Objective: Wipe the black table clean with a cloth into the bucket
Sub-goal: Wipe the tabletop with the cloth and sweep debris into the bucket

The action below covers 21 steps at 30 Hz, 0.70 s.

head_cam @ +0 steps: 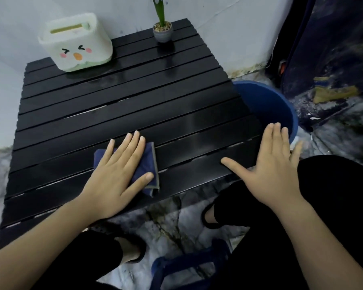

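Note:
A low black slatted table [122, 101] fills the middle of the head view. A folded dark blue cloth [148, 164] lies on its near part. My left hand [115, 176] presses flat on the cloth with straight, spread fingers. My right hand [275, 164] is flat and spread at the table's near right corner, holding nothing; its fingertips reach over the edge toward a blue bucket [266, 103] that stands on the floor against the table's right side.
A white tissue box with a cartoon face [76, 42] sits at the table's far left. A small potted plant [162, 31] stands at the far middle. White walls close the back. A dark patterned cloth [333, 59] hangs at right. My knees and a blue stool [189, 266] are near.

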Available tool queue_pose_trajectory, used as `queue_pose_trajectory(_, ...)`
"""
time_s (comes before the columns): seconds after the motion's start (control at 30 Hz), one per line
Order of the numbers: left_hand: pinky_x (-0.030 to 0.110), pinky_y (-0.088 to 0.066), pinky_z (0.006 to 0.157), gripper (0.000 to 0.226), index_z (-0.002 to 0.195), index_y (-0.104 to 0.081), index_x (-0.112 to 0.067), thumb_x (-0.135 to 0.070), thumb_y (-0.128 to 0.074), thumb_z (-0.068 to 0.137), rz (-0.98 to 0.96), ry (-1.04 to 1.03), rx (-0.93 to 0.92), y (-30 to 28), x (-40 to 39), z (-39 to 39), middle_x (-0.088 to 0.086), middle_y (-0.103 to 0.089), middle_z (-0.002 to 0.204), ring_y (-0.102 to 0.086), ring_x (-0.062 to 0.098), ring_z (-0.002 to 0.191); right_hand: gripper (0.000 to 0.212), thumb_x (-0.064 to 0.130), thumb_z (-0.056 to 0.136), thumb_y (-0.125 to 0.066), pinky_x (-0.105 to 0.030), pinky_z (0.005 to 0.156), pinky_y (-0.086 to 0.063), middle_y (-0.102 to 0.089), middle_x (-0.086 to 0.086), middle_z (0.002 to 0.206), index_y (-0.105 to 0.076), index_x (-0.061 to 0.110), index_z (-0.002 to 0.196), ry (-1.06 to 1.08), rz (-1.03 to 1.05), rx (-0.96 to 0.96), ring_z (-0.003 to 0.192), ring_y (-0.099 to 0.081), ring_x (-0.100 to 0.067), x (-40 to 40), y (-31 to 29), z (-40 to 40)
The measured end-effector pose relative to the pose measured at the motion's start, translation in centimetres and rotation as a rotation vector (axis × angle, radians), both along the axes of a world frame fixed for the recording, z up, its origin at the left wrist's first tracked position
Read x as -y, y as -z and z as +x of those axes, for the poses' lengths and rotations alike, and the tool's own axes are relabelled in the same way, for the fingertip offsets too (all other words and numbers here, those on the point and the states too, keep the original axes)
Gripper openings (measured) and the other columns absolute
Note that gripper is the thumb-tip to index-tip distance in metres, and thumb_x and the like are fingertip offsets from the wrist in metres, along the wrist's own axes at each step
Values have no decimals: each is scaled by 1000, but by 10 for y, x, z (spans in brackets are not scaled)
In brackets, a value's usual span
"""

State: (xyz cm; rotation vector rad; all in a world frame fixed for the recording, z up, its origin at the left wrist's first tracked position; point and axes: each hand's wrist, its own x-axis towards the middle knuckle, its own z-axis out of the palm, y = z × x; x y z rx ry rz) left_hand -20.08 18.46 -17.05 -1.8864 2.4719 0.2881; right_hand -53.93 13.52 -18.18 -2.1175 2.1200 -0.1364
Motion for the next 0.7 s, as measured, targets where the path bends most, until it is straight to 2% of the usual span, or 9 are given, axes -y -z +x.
queue_pose_trajectory(0.17,49,-4,126,77,160,2,-12,-62,-12,102,-52,191,7,8,39,-54,3,5,169,9,17,156,134,99,70,-17,-59,124,-1,-11,-19,168,-4,-1,158,-2,-3,32,156,-4,-33,0,-1,1)
queue_pose_trajectory(0.33,47,1,126,74,160,1,-14,-59,-12,103,-59,382,-32,10,98,-114,1,4,169,9,16,156,132,98,72,-17,-58,125,-4,-14,-18,167,-6,-1,158,-13,-27,55,156,-6,-32,2,3,-1)
queue_pose_trajectory(0.53,46,3,126,71,160,-3,-15,-55,-17,104,-87,513,-63,14,160,-166,1,-3,169,1,17,156,126,94,77,-14,-57,125,-5,-15,-19,167,-9,-2,158,-38,-33,66,156,-7,-33,2,5,-4)
queue_pose_trajectory(0.63,45,1,126,68,160,-16,-17,-54,-22,104,-105,529,-80,16,182,-186,1,-14,168,-7,18,156,123,93,79,-9,-57,125,-6,-16,-19,167,-11,-2,158,-42,-28,55,157,-7,-32,2,6,-4)
queue_pose_trajectory(0.7,42,-9,123,59,149,-40,-19,-53,-28,103,-120,549,-130,14,196,-197,1,-40,157,-27,22,151,122,91,81,-7,-57,125,-6,-17,-20,166,-13,-3,158,-42,-29,55,156,-8,-33,2,6,-4)
